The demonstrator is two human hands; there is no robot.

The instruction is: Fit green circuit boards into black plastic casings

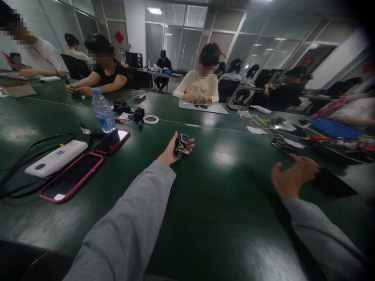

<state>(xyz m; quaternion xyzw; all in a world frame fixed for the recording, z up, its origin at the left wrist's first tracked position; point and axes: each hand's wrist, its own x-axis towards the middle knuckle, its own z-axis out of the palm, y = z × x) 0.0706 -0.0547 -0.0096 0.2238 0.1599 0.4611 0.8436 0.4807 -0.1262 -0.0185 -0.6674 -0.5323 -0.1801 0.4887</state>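
Note:
On the open palm of my left hand (169, 153) rests a small electronic circuit board (182, 147) with a little square screen, its edges between thumb and fingers. The hand is raised over the middle of the green table (216, 203). My right hand (293, 177), slightly smeared by motion, is over the table at the right, thumb apart and fingers stretched out. Just beyond its fingers lies a flat black object (335, 182); whether they touch, I cannot tell. Nothing shows in the right hand.
At the left are two phones (72, 177) (113, 141), a white power bank (57, 158) with cables and a water bottle (103, 111). A tape roll (150, 120) lies farther back. Tangled wires and a blue tray (336, 128) occupy the right. Several people sit around.

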